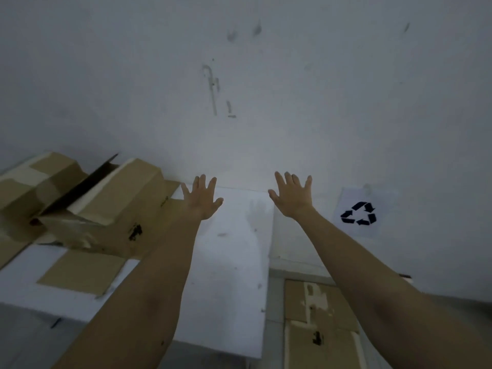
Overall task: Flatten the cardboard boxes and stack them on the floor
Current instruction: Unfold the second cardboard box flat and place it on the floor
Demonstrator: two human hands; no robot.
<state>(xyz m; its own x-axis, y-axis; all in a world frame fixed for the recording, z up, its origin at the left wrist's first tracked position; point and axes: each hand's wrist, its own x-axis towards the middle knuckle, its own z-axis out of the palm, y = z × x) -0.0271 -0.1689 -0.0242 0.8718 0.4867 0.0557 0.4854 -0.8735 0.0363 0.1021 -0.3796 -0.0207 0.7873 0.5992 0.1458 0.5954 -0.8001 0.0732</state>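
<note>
1. Head view: both arms reach forward over a white table point(226, 262) that stands against a pale wall. The left hand point(202, 198) and the right hand point(291, 195) are spread wide, fingers straight and apart, and neither has hold of anything.

2. The unflattened cardboard box point(101, 203) sits on the table's left part, to the left of the left hand and just beside that forearm. The left hand is clearly the nearer one; the right hand is well apart from the box, out past the table's right edge.

3. The box's long axis appears to run from near left to far right, slanting toward the wall. Its top faces up and partly open, with a dark flap point(82, 182) standing up between two bulging, taped halves.

4. A loose flat cardboard piece point(82, 272) lies on the table in front of the box.

5. On the floor to the right of the table lies a flattened box point(319, 320), its long axis running away from the viewer toward the wall. That looks like the stack.

6. A paper with a recycling sign point(359, 213) hangs on the wall above the stack.

7. Judgement: the next move calls for both hands to swing left to the standing box.
</note>
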